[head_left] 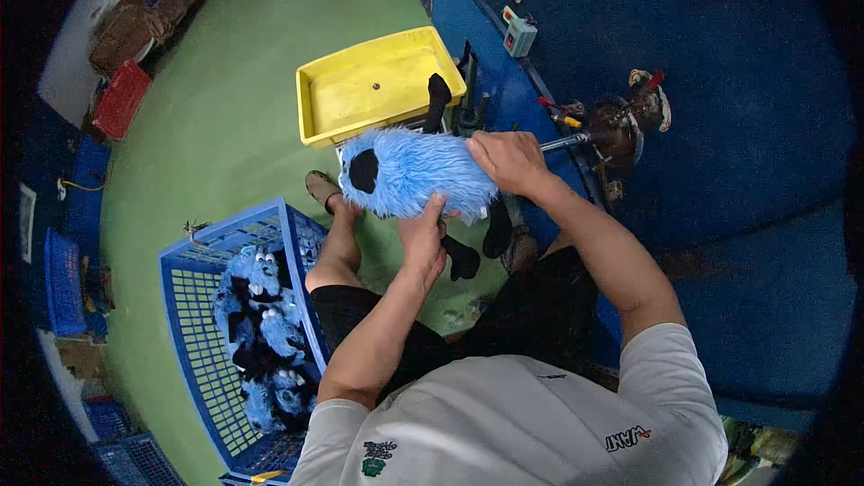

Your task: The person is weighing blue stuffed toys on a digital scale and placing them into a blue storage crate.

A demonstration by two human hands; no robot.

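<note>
A blue furry plush toy (423,171) with black limbs and a black patch lies sideways in front of me, held level between both hands. My left hand (423,238) grips its near side, thumb pressed up against the fur. At the toy's right end, my right hand (508,162) is closed over the fur. A metal tube (565,141) juts from the blue machine toward that end; whether it enters the toy is hidden by my right hand. One black limb points up over the yellow tray (310,117), and others hang below.
A blue plastic basket (301,306) at my left holds several similar blue and black plush toys (261,333). The blue machine panel (720,216) fills the right side, with a small grey switch box (519,36) on it. A red crate (121,99) stands far left on the green floor.
</note>
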